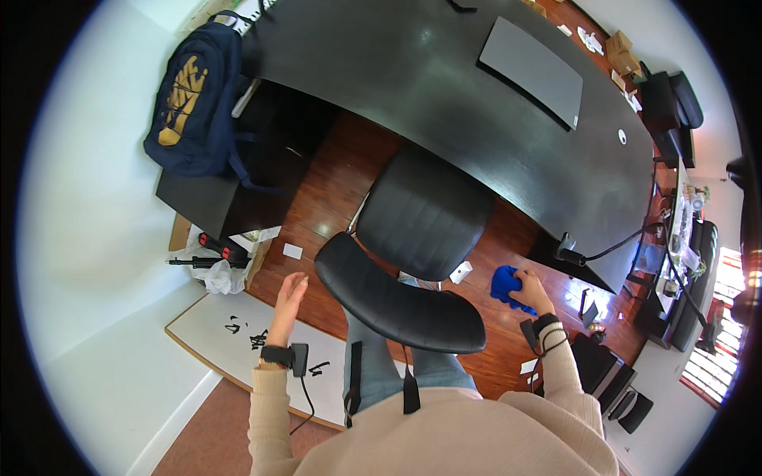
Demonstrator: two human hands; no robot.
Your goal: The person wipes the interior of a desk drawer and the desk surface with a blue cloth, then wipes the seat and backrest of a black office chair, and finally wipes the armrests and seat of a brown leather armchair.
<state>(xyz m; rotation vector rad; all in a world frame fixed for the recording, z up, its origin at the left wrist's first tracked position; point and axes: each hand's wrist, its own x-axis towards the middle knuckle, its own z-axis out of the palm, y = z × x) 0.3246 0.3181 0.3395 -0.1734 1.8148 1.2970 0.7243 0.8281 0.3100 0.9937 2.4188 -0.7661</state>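
Observation:
My right hand (pixel 531 290) grips a crumpled blue cloth (pixel 505 286), held out to the right of the chair. My left hand (pixel 290 299) is raised to the left of the chair, fingers apart, holding nothing. Between my hands stands a black office chair with a padded backrest (pixel 399 294) towards me and a quilted seat (pixel 425 211) partly under the desk. Beyond it spreads a large dark desk (pixel 405 65) with a closed grey laptop (pixel 531 71) on it. Each wrist wears a black strap with a small device and cable.
A navy backpack (pixel 193 98) rests on a dark side cabinet (pixel 196 199) at left. Below it is a cardboard box (pixel 259 265) with plastic bags. A whiteboard (pixel 208 324) with black writing leans low at left. Papers (pixel 292 251) lie on the wooden floor; a black cable (pixel 625 238) arcs at right.

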